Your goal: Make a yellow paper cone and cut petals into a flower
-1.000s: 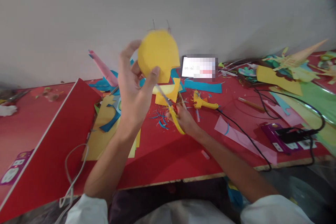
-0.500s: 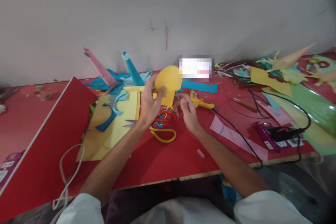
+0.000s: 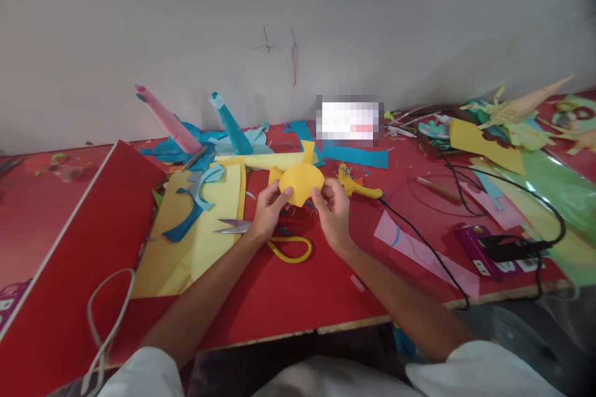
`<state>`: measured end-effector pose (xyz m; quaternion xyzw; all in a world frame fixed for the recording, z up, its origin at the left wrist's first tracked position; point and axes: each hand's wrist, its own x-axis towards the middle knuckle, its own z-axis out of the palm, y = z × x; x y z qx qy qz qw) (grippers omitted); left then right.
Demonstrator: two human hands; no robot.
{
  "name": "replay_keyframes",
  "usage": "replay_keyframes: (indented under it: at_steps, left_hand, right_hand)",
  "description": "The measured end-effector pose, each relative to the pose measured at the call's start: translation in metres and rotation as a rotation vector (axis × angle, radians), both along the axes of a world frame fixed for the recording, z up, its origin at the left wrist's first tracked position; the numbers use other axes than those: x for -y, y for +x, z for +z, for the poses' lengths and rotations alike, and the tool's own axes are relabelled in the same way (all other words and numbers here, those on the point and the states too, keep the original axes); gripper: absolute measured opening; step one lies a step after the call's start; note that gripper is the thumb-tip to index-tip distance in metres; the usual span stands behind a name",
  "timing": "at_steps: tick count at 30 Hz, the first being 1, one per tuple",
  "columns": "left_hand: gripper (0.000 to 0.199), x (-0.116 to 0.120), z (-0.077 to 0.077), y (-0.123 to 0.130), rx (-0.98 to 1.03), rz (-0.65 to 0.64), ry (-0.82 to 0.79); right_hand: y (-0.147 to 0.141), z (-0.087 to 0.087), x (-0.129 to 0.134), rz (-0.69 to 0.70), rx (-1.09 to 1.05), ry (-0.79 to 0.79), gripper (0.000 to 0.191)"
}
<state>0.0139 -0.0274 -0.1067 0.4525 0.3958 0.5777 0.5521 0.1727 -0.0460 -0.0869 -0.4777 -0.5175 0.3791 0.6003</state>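
Observation:
A rounded yellow paper cutout [image 3: 302,182] is held between both my hands above the red table. My left hand [image 3: 269,208] pinches its left edge, thumb on the near face. On the opposite edge, my right hand [image 3: 333,211] grips it with thumb and bent fingers. A narrow yellow tab [image 3: 308,152] sticks up behind the round part. Below my hands lie scissors with a yellow handle [image 3: 298,258], blades pointing left. A yellow glue gun [image 3: 359,188] rests just right of my right hand, its black cord running toward the table's front edge.
Yellow paper sheets [image 3: 200,267] with blue cut pieces [image 3: 186,220] lie to the left, by a raised red panel [image 3: 84,248]. Pink [image 3: 170,124] and blue paper cones [image 3: 231,124] stand behind. A purple power strip [image 3: 479,251] and a pink paper strip [image 3: 428,254] sit right.
The yellow cutout has been lowered and turned, its tab now pointing up and away. My right hand, free before, has taken hold of its right edge.

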Motion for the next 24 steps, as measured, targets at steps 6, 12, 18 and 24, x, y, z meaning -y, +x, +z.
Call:
replay_keyframes:
  at_steps: [6, 12, 18, 24]
  left_hand:
    - [0.039, 0.003, 0.001, -0.002, 0.035, 0.122, -0.061]
    - [0.038, 0.008, 0.014, -0.003, -0.134, 0.230, -0.054]
    - [0.043, 0.011, 0.024, -0.001, -0.255, 0.143, -0.033]
    - [0.044, 0.009, 0.022, -0.001, -0.241, 0.024, -0.072]
  right_hand:
    - [-0.006, 0.000, 0.005, 0.012, 0.034, -0.094, 0.032]
    - [-0.002, -0.002, 0.011, -0.028, 0.138, 0.038, 0.039]
    - [0.003, 0.002, 0.009, 0.054, 0.257, 0.080, 0.042]
    - [0.013, -0.003, -0.002, 0.089, 0.351, 0.149, 0.025]
